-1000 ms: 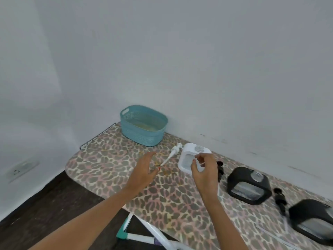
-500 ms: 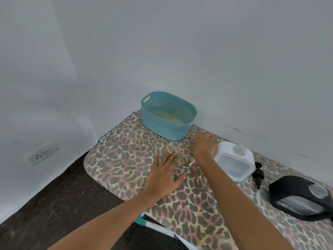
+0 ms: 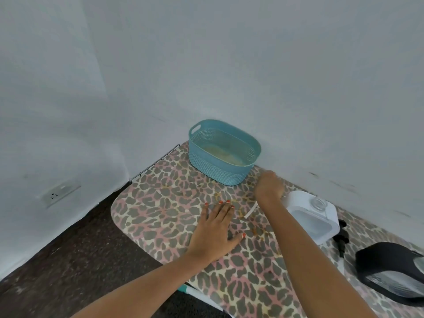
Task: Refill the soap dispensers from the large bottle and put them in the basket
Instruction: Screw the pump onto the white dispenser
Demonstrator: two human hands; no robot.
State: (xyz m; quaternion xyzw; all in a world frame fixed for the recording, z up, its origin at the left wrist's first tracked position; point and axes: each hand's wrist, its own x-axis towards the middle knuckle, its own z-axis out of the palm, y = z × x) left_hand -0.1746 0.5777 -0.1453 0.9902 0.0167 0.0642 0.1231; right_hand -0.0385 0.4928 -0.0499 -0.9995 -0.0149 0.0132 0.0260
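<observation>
A teal basket [image 3: 207, 161] stands at the far end of the leopard-print board [image 3: 160, 203], against the wall. My right hand [image 3: 269, 186] is curled over the head of the white pump, whose thin tube [image 3: 250, 211] sticks out below the wrist. The white dispenser [image 3: 319, 226] lies just right of that hand, its clear neck open. My left hand [image 3: 216, 228] rests flat on the board with fingers spread. A black dispenser [image 3: 380, 262] lies at the right edge, with a black pump [image 3: 342, 235] between the two dispensers. The large bottle is out of view.
The board's rounded end and a metal rack [image 3: 153, 165] are on the left, with dark floor [image 3: 80, 260] beyond. White walls close in behind and to the left, and a wall socket [image 3: 57, 193] sits low on the left wall.
My right hand left the white dispenser and closed over the white pump beside it. My left hand dropped flat onto the board. The view swung to the left.
</observation>
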